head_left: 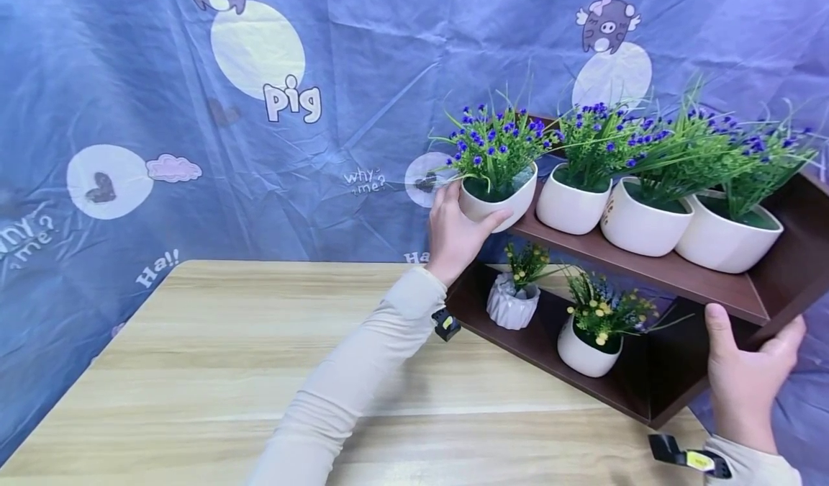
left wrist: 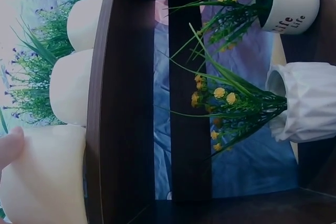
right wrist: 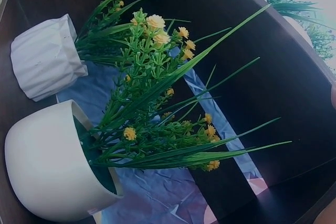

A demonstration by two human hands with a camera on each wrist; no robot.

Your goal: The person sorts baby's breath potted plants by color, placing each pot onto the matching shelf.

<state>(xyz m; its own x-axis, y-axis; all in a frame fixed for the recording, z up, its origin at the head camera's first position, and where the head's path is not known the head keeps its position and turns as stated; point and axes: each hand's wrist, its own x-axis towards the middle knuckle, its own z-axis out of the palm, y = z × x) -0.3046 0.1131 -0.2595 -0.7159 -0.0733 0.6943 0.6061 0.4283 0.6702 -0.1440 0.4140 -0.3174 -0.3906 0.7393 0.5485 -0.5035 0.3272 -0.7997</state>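
My left hand (head_left: pixel 456 237) holds the leftmost white flowerpot (head_left: pixel 518 205), which has green grass and purple-blue flowers, at the left end of the upper board. Its thumb (left wrist: pixel 11 146) lies across the pot's side in the left wrist view. My right hand (head_left: pixel 745 378) grips the right end of the dark brown two-tier shelf (head_left: pixel 686 284), thumb on the front, other fingers partly hidden behind the side panel. Beside the held pot stand three similar white pots, among them a middle one (head_left: pixel 573 209). The shelf sits at an angle on the table.
The lower tier carries a ribbed white pot (head_left: pixel 513 309) and a smooth white pot (head_left: pixel 586 356), both with yellow flowers. Wood-grain table (head_left: pixel 259 356) extends to the left. A blue cartoon-pig cloth (head_left: pixel 363 75) hangs behind.
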